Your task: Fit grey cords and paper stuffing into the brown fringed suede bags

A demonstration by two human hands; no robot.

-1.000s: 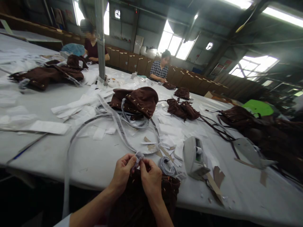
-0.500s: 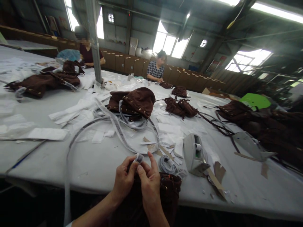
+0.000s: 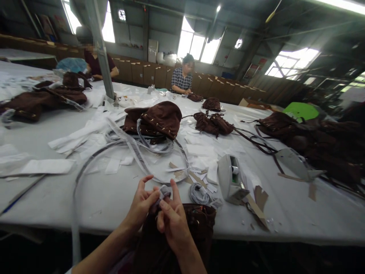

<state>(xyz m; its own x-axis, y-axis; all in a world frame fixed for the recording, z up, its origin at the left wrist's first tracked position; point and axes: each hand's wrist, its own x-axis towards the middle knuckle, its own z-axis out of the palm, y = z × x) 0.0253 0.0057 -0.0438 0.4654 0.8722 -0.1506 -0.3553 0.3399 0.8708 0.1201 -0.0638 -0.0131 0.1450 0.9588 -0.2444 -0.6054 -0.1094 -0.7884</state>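
Note:
My left hand (image 3: 141,205) and my right hand (image 3: 171,220) meet at the table's near edge, both pinching a small grey wrapped piece (image 3: 164,191) between fingertips. Beneath them lies a dark brown suede bag (image 3: 199,219) with metal studs, hanging partly over the edge. Two fingers of my left hand stick up while its thumb and forefinger grip the piece. A coiled grey strip (image 3: 199,193) rests just right of my hands.
A grey tape dispenser (image 3: 229,179) stands right of the coil. Long grey straps (image 3: 134,146) loop across the white table (image 3: 57,194) among paper scraps. More brown bags (image 3: 155,120) lie further back. Two people sit at the far side.
My hands have shifted slightly left and turned the grey piece; my right hand now covers more of it from below. The view has panned a little.

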